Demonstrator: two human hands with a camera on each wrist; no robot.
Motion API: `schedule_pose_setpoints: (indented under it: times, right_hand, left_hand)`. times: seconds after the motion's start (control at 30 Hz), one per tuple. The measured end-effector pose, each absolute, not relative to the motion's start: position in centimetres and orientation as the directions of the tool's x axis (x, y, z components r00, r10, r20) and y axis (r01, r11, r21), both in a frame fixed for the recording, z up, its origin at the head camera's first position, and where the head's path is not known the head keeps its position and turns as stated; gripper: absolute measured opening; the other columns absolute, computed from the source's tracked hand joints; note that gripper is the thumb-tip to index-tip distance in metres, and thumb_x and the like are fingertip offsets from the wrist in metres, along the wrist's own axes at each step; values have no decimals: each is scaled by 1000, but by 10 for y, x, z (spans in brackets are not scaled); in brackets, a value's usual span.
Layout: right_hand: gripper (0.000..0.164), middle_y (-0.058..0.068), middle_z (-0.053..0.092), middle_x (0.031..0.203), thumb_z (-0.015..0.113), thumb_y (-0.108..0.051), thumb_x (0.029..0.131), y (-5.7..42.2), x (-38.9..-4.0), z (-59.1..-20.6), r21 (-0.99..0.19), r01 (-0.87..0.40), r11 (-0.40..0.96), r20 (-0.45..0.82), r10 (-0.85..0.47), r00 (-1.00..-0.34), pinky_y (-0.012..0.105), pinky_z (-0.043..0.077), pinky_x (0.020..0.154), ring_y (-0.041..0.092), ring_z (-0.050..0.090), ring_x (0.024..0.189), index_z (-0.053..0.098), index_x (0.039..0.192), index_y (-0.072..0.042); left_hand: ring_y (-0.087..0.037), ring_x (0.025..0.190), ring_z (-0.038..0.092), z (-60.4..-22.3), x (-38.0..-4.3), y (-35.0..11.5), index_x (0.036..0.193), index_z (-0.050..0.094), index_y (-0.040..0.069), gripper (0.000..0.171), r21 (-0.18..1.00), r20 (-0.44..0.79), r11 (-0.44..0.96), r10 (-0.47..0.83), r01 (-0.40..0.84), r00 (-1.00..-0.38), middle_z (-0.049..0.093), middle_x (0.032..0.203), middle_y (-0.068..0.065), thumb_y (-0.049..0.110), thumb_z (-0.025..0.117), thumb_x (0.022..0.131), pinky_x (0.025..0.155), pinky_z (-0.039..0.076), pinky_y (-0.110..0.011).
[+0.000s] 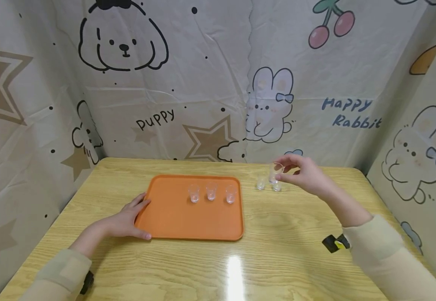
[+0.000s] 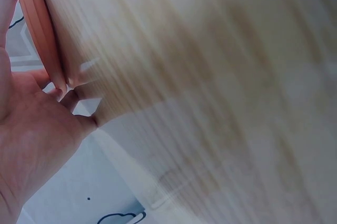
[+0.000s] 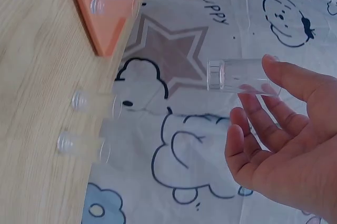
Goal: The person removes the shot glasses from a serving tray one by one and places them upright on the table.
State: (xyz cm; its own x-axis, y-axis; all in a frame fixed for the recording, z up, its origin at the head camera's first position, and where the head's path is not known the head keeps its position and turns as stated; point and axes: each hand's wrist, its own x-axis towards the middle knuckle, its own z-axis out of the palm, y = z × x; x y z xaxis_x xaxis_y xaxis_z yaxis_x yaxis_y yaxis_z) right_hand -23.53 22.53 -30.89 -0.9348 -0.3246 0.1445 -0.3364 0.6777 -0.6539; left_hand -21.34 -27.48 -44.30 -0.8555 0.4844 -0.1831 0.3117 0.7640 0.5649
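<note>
An orange tray (image 1: 180, 221) lies on the wooden table, bearing three small clear shot glasses, among them a left glass (image 1: 194, 194), a middle glass (image 1: 211, 191) and a right glass (image 1: 230, 194). My left hand (image 1: 125, 219) rests at the tray's left edge, fingers and thumb spread along the rim. To the right of the tray, my right hand (image 1: 302, 173) pinches another shot glass (image 3: 237, 75) near its rim between thumb and fingers, raised off the table. Below it stand two more shot glasses, one (image 3: 95, 103) nearer the tray and one (image 3: 83, 146) farther right.
The wooden table (image 1: 289, 259) runs back to a patterned cloth (image 1: 210, 96) hanging behind it and at both sides. A bright reflection lies on the tabletop in front of the tray. A black device (image 1: 331, 243) is strapped at the right wrist.
</note>
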Motion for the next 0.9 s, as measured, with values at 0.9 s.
schedule_pose_setpoints:
  times: [0.9]
  right_hand:
    - [50,20,61,117,65,-32,90,295,-261,-379,-668,-146,730,158,-53,-986,44,45,87,33,55,105,54,128,-1]
  left_hand:
    - [-53,136,6,-442,-214,-274,149,15,-4,113,554,-189,772,482,312,-856,-4,156,-23,48,79,71,101,22,-68]
